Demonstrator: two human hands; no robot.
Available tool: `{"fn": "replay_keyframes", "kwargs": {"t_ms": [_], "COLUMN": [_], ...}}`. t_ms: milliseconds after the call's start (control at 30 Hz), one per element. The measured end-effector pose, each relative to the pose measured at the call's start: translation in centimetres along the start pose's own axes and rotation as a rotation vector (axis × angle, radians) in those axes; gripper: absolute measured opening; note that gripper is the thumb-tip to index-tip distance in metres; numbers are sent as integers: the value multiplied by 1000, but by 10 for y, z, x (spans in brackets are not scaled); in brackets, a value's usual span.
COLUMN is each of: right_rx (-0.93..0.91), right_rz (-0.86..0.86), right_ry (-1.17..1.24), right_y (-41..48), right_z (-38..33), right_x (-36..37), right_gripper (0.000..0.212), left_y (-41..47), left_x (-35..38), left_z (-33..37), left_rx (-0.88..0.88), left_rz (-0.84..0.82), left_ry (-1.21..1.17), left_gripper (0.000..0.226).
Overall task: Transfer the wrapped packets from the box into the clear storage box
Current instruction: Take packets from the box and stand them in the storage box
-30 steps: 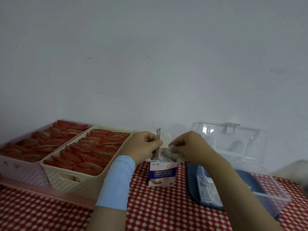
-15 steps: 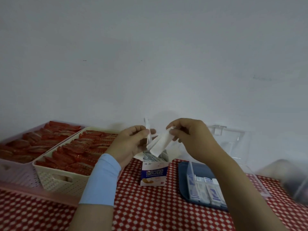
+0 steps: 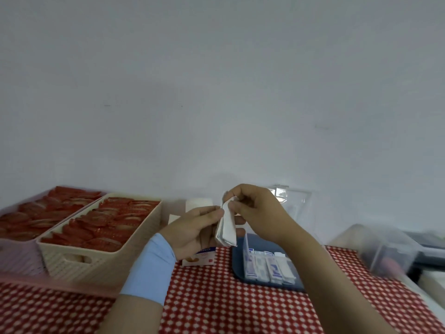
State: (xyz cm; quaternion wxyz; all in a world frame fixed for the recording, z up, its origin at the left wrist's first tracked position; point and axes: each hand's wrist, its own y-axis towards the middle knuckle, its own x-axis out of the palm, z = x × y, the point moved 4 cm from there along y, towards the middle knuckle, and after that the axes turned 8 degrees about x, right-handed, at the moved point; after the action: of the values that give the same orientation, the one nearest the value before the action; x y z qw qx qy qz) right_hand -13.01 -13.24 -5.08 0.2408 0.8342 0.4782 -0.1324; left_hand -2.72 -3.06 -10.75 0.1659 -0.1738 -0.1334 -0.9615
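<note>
Left hand [image 3: 192,227] gripping a bunch of white packets [image 3: 226,229] above the box [image 3: 199,257], right hand [image 3: 260,213] pinching their top, storage box [image 3: 238,263] just right.

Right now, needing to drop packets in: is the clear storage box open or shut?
Open: its lid stands raised behind the blue base.

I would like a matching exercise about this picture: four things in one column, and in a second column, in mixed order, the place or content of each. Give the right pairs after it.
1. cream basket
2. white packets
3. small cardboard box
4. blue wristband

a. on the left forearm
b. between the cream basket and the clear storage box
c. gripped by left hand and right hand
d. full of red packets

Pairs: 1-d, 2-c, 3-b, 4-a
</note>
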Motion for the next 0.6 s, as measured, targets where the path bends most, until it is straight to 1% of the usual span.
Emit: {"fn": "replay_keyframes", "kwargs": {"t_ms": [67, 167, 233, 300, 400, 500, 600], "right_rx": [-31, -47, -37, -34, -27, -33, -30], "right_rz": [25, 118, 153, 85, -82, -79, -63], "right_ry": [-32, -125, -161, -200, -367, -442, -441], "right_y": [-7, -15, -22, -34, -51, -57, -64], "right_z": [-7, -9, -11, -14, -20, -22, -24], "right_x": [-4, -12, -18, -23, -22, -28, -37], "right_gripper": [19, 32, 34, 30, 41, 42, 43], "left_y": [-1, -4, -4, -3, 0, -1, -2], "left_x": [10, 19, 24, 30, 36, 48, 60], "left_z": [-2, -6, -10, -12, -17, -19, -21], "left_rx": [2, 32, 41, 39, 28, 18, 8], "left_rz": [7, 63, 85, 89, 69, 56, 58], "left_ry": [-29, -106, -121, -138, -89, -67, -95], "left_gripper": [41, 40, 40, 38, 32, 34, 36]}}
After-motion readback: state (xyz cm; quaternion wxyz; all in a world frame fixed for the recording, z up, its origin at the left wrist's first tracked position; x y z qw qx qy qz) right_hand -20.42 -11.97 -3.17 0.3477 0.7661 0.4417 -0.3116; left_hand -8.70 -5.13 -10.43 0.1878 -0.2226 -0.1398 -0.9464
